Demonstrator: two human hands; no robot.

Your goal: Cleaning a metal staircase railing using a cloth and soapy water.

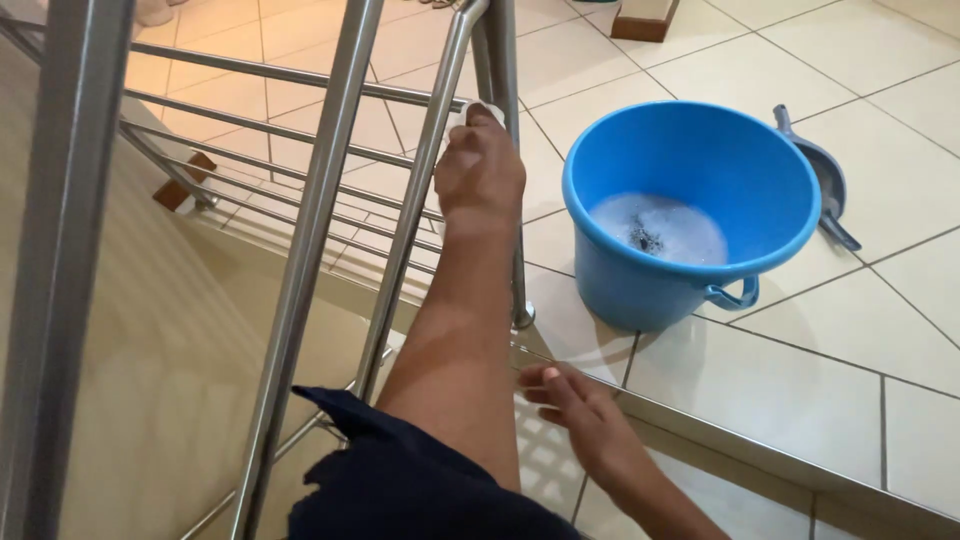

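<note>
My left hand (480,175) reaches forward and is closed on a small white cloth (478,110), pressing it against a slanted stainless steel rail bar (420,220) of the stair railing. A dark sleeve covers my upper arm. Lower down, my right hand (575,400) rests with spread fingers on the metal-trimmed edge of the tiled landing (700,420), holding nothing. A blue plastic bucket (640,290) with foamy water stands on the tiles just right of my left hand.
A grey dustpan (825,180) lies on the tiles behind the bucket. Thick steel posts (60,270) and several thin horizontal rails (250,160) fill the left side, above beige stair treads (170,380). A wooden furniture base (645,22) shows at the top.
</note>
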